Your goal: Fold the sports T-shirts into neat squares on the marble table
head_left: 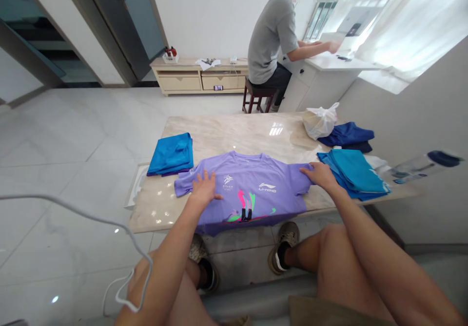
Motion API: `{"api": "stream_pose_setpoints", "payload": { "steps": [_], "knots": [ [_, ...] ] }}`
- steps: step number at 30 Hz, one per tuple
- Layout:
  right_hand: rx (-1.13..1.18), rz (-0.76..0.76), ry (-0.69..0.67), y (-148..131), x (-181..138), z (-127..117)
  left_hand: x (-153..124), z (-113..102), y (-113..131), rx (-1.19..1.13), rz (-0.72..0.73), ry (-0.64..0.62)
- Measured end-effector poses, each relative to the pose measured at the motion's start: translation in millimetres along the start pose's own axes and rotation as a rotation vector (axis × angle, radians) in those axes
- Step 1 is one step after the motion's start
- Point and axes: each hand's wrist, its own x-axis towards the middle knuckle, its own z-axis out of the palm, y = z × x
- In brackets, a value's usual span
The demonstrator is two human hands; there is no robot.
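Observation:
A purple T-shirt (252, 175) lies spread, front up, across the table, its lower edge hanging over the near side. It bears white lettering and a pink, green and black print. My left hand (204, 188) rests flat on the shirt near the sleeve at the left, fingers spread. At the other sleeve, my right hand (321, 175) pinches the cuff between thumb and fingers. A folded blue garment (171, 153) with a purple edge beneath it lies beyond my left hand. Just right of my right hand sits a stack of folded blue clothes (353, 170).
The stone-topped table (219, 128) also holds a white plastic bag (321, 121), dark blue clothing (347, 135) and a clear bottle (420, 167) at the right. A white cable (91, 214) hangs at the left. Beyond, a person (274, 33) sits on a stool beside a low cabinet (181, 82).

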Motion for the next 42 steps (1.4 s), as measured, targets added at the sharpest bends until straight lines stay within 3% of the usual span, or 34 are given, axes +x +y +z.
{"api": "stream_pose_setpoints", "payload": {
  "steps": [4,10,14,16,19,22,24,27,29,31,34,36,39,42],
  "knots": [
    [-0.241,0.064,-0.032,-14.4,-11.7,-9.4,-4.1,10.9,-2.3,-0.025,-0.039,-0.088],
    [-0.358,0.075,-0.105,-24.9,-25.9,-16.7,-4.3,14.7,-4.7,-0.007,-0.029,-0.086],
    [-0.35,0.051,-0.082,-50.4,-36.5,-20.3,-4.7,13.5,-4.5,-0.002,-0.027,-0.087],
    [-0.157,0.002,-0.19,-67.7,-39.7,-23.0,-4.4,13.5,-5.2,-0.004,-0.028,-0.082],
    [0.459,-0.038,-0.415,-85.7,-37.3,-27.0,-3.3,14.9,-9.2,-0.016,-0.025,-0.075],
    [0.859,0.036,-0.362,-85.1,-28.9,-25.8,-2.6,16.7,-15.3,-0.022,-0.012,-0.074],
    [0.786,0.026,-0.294,-77.3,-26.9,-18.0,-3.4,16.7,-18.3,-0.015,-0.008,-0.073],
    [0.336,-0.186,-0.246,-66.8,-38.7,7.2,-5.7,14.0,-17.3,0.022,-0.012,-0.044],
    [0.05,-0.353,-0.194,-65.9,-55.5,32.3,-6.1,12.6,-11.5,0.058,0.019,0.039],
    [-0.085,-0.451,-0.147,-70.2,-73.3,61.3,-4.1,14.8,-1.1,0.08,0.104,0.14],
    [-0.108,-0.435,-0.08,-80.0,-88.7,102.2,3.3,28.8,20.5,0.044,0.226,0.154],
    [-0.084,-0.406,-0.028,-84.1,-85.3,120.5,9.5,42.5,35.1,-0.009,0.214,0.152],
    [-0.046,-0.441,0.016,-83.7,-58.7,129.5,20.5,57.5,49.3,-0.059,0.126,0.268],
    [-0.041,-0.482,0.004,-79.3,-16.4,124.8,38.7,56.8,49.6,-0.079,0.098,0.327]
  ]
}}
